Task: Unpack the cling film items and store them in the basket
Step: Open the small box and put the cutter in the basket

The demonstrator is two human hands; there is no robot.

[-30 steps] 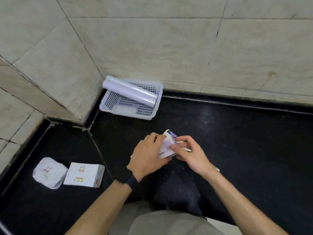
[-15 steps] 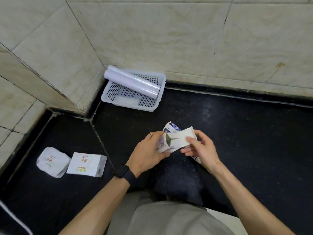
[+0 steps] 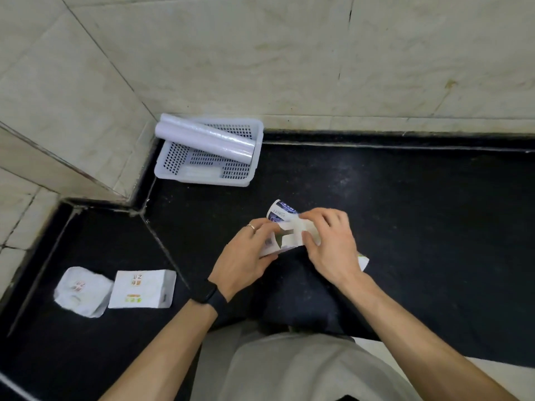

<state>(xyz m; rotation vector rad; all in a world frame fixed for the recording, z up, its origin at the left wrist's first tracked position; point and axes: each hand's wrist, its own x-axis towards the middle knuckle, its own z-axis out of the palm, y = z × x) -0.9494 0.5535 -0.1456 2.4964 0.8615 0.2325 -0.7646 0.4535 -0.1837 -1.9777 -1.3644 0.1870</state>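
A white cling film box (image 3: pixel 285 237) with purple print is held above the black counter, its end flap open. My left hand (image 3: pixel 246 256) grips the box body from the left. My right hand (image 3: pixel 330 244) pinches the open flap from the right and hides the box's far part. A white perforated basket (image 3: pixel 247 157) sits in the corner against the wall, with a cling film roll (image 3: pixel 205 141) lying slanted across its rim.
A small white printed box (image 3: pixel 142 289) and a crumpled white packet (image 3: pixel 82 290) lie on the counter's lower left section. The tiled wall (image 3: pixel 289 59) runs behind the basket. My grey-clad lap fills the bottom middle.
The box's end flap has been pulled open. My right hand moved from the flap's edge to pinching it from above. The camera came closer to the counter.
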